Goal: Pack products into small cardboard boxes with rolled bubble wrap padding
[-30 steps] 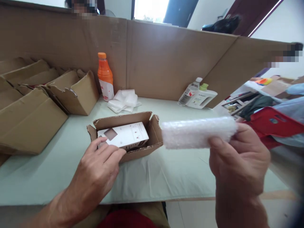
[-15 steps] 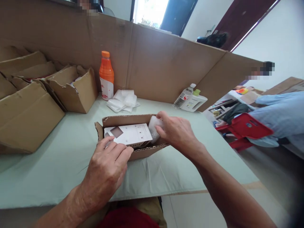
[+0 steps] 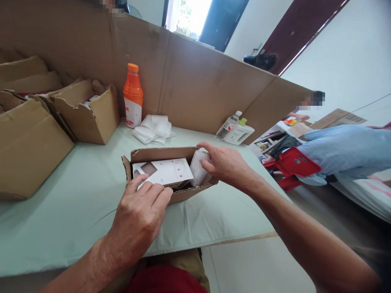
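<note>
Head view: slim gap, white box [image 3: 165, 171] to front edge of carton [image 3: 189, 194].

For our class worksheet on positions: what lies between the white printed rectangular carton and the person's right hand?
The head view shows a translucent bubble-wrap bundle between the carton and right hand, inside the open brown cardboard box.

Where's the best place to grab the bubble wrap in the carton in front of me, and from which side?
Probably pinch the upper part of the bubble wrap from above. It sits between the white box and the right end of the carton, its top exposed while the walls screen its lower part. It looks soft, so a light grip should do.
</note>
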`<act>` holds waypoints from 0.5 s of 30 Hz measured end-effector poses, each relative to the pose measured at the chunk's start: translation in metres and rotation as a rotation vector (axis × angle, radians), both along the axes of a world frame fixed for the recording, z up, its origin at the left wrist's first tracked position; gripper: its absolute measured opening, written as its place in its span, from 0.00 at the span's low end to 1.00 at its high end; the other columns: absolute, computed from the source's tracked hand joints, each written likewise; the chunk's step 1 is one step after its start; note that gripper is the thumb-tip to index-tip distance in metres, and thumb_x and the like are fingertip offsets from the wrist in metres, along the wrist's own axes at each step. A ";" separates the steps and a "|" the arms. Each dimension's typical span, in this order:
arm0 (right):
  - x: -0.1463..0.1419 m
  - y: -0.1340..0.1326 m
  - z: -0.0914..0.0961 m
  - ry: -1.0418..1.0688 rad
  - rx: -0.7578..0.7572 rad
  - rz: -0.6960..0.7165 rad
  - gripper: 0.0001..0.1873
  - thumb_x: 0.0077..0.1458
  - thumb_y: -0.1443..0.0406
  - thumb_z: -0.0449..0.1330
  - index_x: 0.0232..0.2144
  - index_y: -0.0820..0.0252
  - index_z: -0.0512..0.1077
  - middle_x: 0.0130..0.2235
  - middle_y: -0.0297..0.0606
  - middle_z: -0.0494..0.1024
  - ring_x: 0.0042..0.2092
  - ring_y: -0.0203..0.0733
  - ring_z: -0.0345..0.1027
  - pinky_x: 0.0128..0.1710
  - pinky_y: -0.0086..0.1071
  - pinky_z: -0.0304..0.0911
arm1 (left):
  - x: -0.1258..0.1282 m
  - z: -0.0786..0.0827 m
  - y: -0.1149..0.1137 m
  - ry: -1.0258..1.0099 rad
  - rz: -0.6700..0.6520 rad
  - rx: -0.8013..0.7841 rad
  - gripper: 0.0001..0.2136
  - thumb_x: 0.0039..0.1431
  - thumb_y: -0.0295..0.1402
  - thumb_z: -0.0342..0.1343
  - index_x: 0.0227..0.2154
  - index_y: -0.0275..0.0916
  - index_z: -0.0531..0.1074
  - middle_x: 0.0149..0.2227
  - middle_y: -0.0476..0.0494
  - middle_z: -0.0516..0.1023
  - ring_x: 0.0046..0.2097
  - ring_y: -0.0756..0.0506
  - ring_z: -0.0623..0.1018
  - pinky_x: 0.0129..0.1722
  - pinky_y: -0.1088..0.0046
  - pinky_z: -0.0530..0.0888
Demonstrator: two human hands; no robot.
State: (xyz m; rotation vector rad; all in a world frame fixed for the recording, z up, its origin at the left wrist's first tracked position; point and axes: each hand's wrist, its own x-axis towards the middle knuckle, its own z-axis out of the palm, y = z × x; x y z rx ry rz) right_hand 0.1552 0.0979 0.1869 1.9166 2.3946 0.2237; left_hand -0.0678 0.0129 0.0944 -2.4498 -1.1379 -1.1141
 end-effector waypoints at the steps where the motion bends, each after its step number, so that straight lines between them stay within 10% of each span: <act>1: -0.003 0.000 0.000 -0.012 0.010 -0.009 0.24 0.56 0.68 0.55 0.55 0.55 0.71 0.28 0.35 0.78 0.30 0.42 0.66 0.28 0.32 0.46 | 0.000 0.000 0.000 -0.003 0.000 0.002 0.11 0.60 0.18 0.50 0.40 0.35 0.73 0.33 0.44 0.79 0.34 0.43 0.75 0.54 0.54 0.70; 15: -0.006 0.000 0.001 0.048 -0.285 0.052 0.17 0.57 0.69 0.56 0.47 0.58 0.77 0.39 0.40 0.82 0.37 0.42 0.72 0.34 0.30 0.56 | 0.001 -0.002 -0.002 -0.030 -0.004 0.020 0.11 0.60 0.19 0.49 0.37 0.34 0.75 0.30 0.45 0.76 0.33 0.43 0.73 0.50 0.54 0.71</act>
